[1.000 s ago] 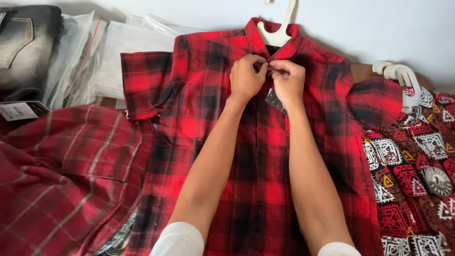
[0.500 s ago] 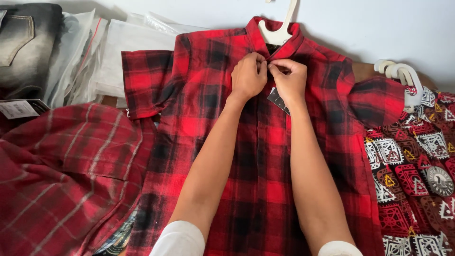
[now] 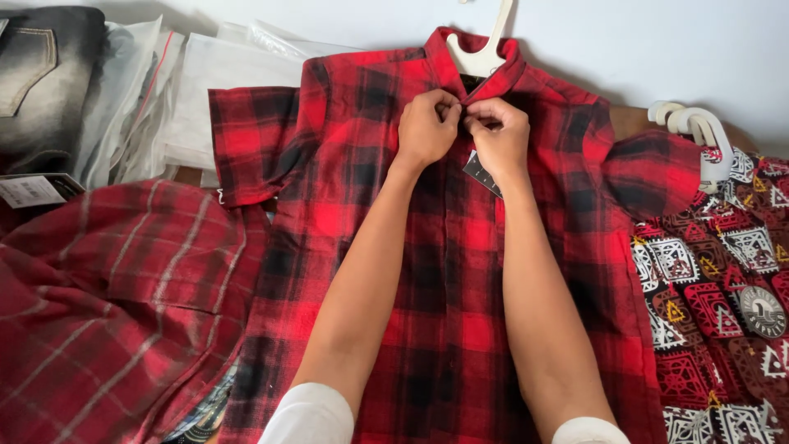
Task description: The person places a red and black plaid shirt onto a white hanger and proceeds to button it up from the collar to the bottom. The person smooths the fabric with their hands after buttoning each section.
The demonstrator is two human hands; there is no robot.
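A dark red checked shirt is lying at the left. The left hand and right hand are pinching the red and black shirt tight just under its collar. A patterned shirt is lying at the right.

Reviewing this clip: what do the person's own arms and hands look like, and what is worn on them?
Both forearms are bare, with white sleeves pushed up to about the elbow. The left hand and right hand are bare: no gloves, and no watch, ring or bracelet shows from this angle.
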